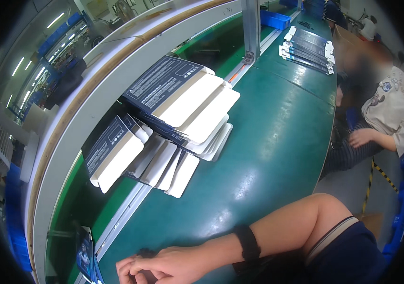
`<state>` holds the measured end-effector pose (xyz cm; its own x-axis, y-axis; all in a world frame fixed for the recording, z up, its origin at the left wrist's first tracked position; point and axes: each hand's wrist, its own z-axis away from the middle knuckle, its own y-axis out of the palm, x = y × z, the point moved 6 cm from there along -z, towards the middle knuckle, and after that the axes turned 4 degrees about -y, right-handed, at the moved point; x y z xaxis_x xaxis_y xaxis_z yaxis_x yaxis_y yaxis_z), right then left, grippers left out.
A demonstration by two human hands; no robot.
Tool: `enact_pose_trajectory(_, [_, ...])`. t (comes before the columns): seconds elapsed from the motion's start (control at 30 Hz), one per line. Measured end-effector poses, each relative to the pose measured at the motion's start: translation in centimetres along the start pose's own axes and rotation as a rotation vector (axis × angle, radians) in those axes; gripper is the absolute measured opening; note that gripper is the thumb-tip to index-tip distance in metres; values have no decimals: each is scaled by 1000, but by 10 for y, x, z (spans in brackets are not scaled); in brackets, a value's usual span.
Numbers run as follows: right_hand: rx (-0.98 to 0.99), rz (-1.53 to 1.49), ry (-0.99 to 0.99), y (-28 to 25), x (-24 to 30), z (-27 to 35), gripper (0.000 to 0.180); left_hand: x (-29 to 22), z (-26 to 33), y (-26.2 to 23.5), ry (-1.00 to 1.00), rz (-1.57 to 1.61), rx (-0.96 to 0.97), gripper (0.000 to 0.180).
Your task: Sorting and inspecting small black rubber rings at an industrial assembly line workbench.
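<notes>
My right hand (pixel 176 265) reaches in from the lower right, a black band (pixel 247 242) around its wrist. Its fingers are curled around a small dark thing (pixel 149 276) at the bottom edge; its kind cannot be made out. My left hand does not show. Beyond my hand lie stacks of dark blue cardboard boxes (pixel 159 87) with white flaps, some overlapping on the green table (pixel 259 142). A smaller box (pixel 109 151) leans at their left. Left of my hand stand blue printed cards or booklets (pixel 86 258), partly cut off.
A metal post (pixel 251 33) and rail (pixel 126 210) run along the table's left side, below a curved white shelf (pixel 69 106). At the far end are flat cartons (pixel 307 49) and a blue bin (pixel 275 20). A person in a pale shirt (pixel 391 104) sits to the right.
</notes>
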<state>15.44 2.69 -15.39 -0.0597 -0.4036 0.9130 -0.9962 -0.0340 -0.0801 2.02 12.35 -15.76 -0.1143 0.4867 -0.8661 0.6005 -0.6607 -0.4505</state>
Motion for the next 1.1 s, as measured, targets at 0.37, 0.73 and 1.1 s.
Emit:
enact_pose_trajectory(0.37, [31, -13, 59, 2, 0, 1, 51, -1, -3, 3, 53, -42, -11, 20])
enact_pose_trajectory(0.73, [70, -140, 78, -1, 10, -1, 49, 1, -6, 2, 94, -34, 93, 41])
enact_pose_trajectory(1.1, [141, -88, 146, 1, 4, 4, 54, -13, -8, 8, 175, -148, 69, 47])
